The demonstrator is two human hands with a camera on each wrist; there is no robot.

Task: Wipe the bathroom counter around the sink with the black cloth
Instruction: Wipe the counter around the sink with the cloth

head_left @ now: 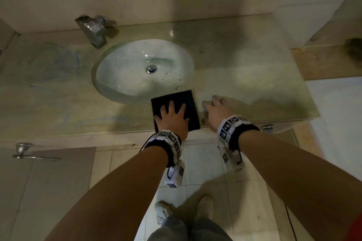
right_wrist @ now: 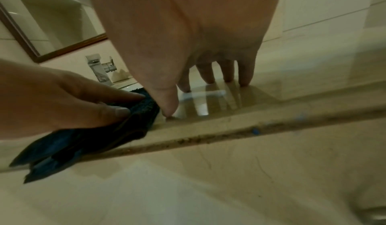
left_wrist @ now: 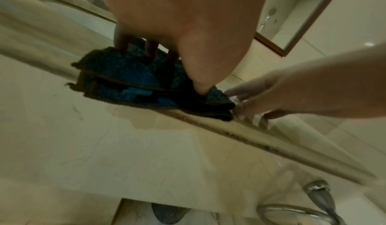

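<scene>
Left hand point(head_left: 173, 118) lies flat on the black cloth point(head_left: 188, 101), fingers point(head_left: 171, 106) spread, pressing not clenching. Cloth sits folded on the tabletop point(head_left: 244, 84) front edge, just right of the sink point(head_left: 109, 60). Right hand point(head_left: 214, 110) rests just beside it, fingers extended, holding nothing. Unwiped tabletop lies rightward; left hand nearer.

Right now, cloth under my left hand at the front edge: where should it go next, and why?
Probably slide the black cloth leftward along the counter. The left hand presses it flat by the sink, and faint blue smears mark that side.

Black cloth point(head_left: 175, 101), white sink point(head_left: 125, 76), seemingly beige-green counter point(head_left: 244, 76).
</scene>
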